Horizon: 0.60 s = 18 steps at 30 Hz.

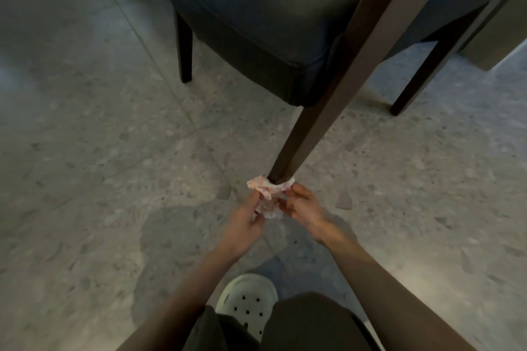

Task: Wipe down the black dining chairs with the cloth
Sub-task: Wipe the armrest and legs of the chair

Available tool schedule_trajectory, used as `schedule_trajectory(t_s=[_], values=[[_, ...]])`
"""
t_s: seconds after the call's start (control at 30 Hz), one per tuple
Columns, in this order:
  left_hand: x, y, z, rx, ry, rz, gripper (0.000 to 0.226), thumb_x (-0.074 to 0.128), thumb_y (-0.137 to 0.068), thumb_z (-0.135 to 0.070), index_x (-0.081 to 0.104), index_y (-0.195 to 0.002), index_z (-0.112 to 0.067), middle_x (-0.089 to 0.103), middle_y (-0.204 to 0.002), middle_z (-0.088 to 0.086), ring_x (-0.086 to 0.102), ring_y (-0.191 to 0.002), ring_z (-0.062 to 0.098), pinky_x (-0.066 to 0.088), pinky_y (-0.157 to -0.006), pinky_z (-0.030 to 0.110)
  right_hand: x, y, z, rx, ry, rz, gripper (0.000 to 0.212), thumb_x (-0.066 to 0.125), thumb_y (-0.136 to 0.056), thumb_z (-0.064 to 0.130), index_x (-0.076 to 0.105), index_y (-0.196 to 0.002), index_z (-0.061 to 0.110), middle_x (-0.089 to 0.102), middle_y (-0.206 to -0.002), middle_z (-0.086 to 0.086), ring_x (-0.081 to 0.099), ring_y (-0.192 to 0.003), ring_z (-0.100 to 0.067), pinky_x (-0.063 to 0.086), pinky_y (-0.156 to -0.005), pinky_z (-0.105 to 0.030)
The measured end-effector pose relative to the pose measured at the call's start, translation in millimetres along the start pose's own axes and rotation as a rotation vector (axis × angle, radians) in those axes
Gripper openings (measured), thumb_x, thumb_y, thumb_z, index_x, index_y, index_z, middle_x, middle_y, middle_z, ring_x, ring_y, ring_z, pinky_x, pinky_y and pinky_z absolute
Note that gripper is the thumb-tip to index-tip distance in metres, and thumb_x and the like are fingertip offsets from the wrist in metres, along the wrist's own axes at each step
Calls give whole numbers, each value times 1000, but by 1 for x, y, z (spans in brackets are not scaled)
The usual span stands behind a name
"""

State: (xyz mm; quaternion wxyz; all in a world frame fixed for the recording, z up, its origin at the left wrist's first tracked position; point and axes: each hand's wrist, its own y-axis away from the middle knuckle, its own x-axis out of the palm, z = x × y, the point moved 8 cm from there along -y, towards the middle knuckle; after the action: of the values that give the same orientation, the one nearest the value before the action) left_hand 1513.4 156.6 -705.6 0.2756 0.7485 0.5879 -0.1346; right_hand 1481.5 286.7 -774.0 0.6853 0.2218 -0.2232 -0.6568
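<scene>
Cloth (pixel 265 186) loops the foot of a brown leg (pixel 313 128) by the black chair (pixel 256 23), its ends pinched by fingers (pixel 253 204) of left hand (pixel 245 225) and right hand (pixel 306 208); an uneven tug could slip it free.

I can read no words, numbers or signs anywhere: not on the chair (pixel 256 23), the cloth (pixel 261 184), the shoe (pixel 248 293) or the floor (pixel 85 151).
</scene>
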Motion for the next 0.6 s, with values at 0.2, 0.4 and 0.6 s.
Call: schedule_trajectory(t_s=[0.2,0.4,0.6], values=[[12,-15,43,-143,-14,20,33,47,-88,1,55,-120,-3,61,-109,10,58,-101,23,41,-80,18,14,-13,-27,26,125,70,47,47,-82,-15,65,-100,25,69,-107,-12,65,-99,-28,49,-82,-38],[-6,-13,23,-169,80,124,35,62,-85,-37,67,-104,-8,68,-96,9,60,-88,13,47,-79,27,-9,5,-5,-2,118,-104,9,77,-78,12,71,-79,19,73,-83,-5,68,-78,-17,56,-76,-32],[-61,6,-87,-95,10,204,24,60,-93,-22,71,-110,-9,70,-94,3,62,-84,9,49,-75,26,-50,87,91,-47,201,-229,12,79,-78,31,73,-76,21,74,-80,-4,72,-82,-21,58,-83,-47]])
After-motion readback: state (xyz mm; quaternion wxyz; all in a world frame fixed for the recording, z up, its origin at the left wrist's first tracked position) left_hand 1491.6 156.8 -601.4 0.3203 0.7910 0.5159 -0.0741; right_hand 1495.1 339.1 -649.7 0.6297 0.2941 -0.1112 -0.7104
